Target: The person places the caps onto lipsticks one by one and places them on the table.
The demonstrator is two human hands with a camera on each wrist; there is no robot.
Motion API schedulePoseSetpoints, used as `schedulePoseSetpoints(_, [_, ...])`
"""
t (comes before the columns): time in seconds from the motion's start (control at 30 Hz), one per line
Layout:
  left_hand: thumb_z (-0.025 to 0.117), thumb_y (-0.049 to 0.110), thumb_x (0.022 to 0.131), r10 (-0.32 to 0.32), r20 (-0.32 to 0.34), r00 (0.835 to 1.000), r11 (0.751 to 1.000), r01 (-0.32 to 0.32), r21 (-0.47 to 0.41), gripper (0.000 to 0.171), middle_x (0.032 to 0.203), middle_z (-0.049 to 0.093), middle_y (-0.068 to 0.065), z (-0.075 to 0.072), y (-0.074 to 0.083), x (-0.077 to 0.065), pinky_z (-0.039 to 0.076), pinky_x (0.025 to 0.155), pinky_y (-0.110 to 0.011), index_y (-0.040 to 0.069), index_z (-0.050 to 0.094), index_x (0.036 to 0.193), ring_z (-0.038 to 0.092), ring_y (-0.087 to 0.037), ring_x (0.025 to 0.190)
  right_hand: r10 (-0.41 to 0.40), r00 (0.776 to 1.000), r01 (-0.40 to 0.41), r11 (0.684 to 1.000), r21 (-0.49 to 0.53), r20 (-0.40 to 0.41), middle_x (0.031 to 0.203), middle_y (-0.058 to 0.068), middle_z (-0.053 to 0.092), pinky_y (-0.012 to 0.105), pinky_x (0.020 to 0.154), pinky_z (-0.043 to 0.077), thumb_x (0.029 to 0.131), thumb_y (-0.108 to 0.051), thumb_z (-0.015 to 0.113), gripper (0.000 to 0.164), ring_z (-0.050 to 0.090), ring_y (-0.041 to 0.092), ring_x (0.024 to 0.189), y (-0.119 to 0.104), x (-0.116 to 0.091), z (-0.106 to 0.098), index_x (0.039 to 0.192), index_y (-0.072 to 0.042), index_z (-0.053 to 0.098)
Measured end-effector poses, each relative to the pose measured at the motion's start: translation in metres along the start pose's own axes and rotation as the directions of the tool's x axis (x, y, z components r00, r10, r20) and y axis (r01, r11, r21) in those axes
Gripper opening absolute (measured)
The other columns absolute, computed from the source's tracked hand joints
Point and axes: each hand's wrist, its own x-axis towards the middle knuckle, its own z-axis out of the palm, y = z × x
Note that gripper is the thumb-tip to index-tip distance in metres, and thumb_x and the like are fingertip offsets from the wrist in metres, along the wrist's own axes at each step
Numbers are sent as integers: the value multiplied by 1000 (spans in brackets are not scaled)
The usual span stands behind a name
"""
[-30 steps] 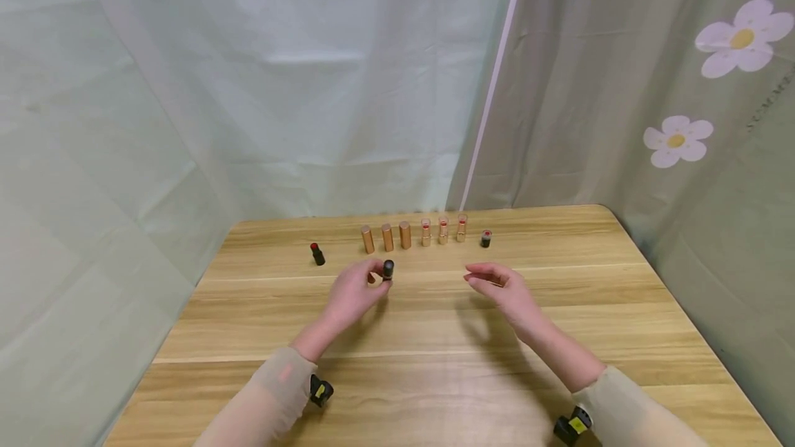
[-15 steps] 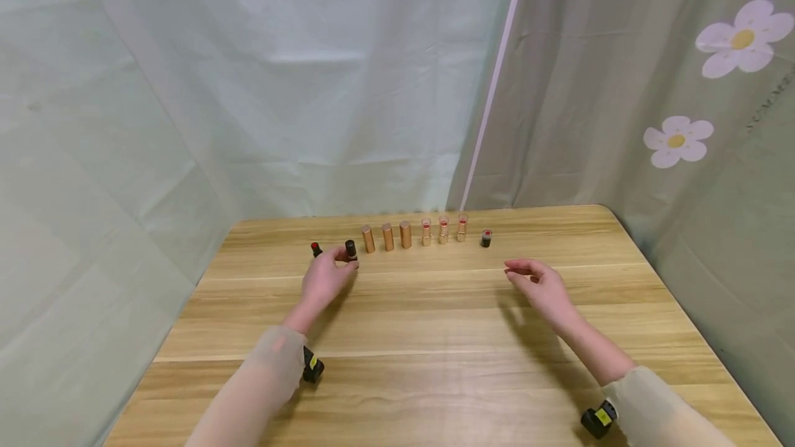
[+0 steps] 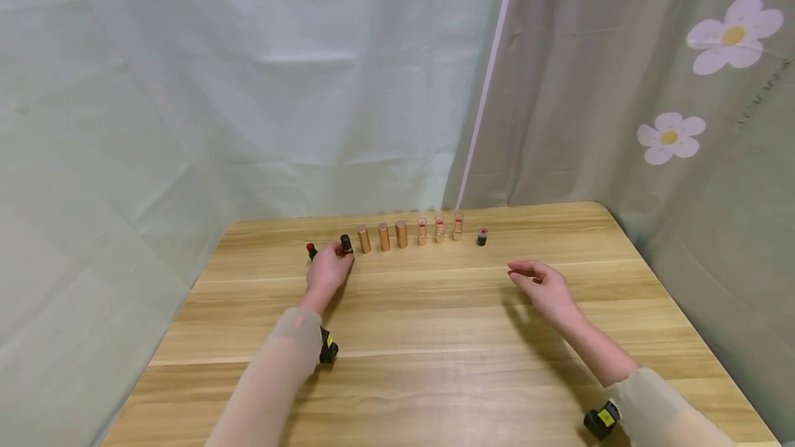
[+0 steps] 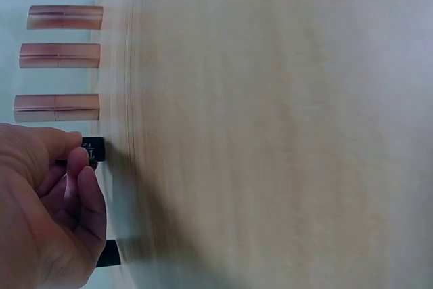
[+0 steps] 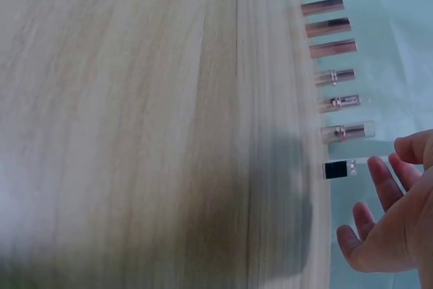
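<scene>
My left hand (image 3: 328, 273) pinches a black lipstick tube (image 3: 346, 243) between thumb and fingers, upright at the left end of the row. In the left wrist view, white lettering shows on the tube's base (image 4: 95, 150), which is at or very near the tabletop. Just left of that hand stands a black lipstick (image 3: 311, 251) with a red top, partly hidden by the hand. My right hand (image 3: 548, 294) hovers above the right side of the table, fingers loosely bent and holding nothing. Nearest to it is a short black lipstick with a clear cap (image 3: 482, 237).
Copper-coloured lipstick tubes (image 3: 384, 237) stand right of the left hand. Beyond them are gold lipsticks with clear caps (image 3: 439, 230), in the same line near the back edge of the wooden table (image 3: 422, 336). A pale curtain (image 3: 323, 102) hangs behind.
My left hand has carried the black lipstick tube leftward and back, to between the red-topped lipstick and the copper tubes. My right hand has moved right, away from the row.
</scene>
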Motion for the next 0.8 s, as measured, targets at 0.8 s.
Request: schedulePoseSetpoints(0.8, [60,50,100,140,-111,984,985,-150,-88,66,144,56,-6,-32,21,-23,53,75,-45,13,46,153,65,-26,102,-27,999,26,998,-56,-30,129,18,65,32,97,44,105,-25,61,40,56,29,121,1,2,-10,134,2,62])
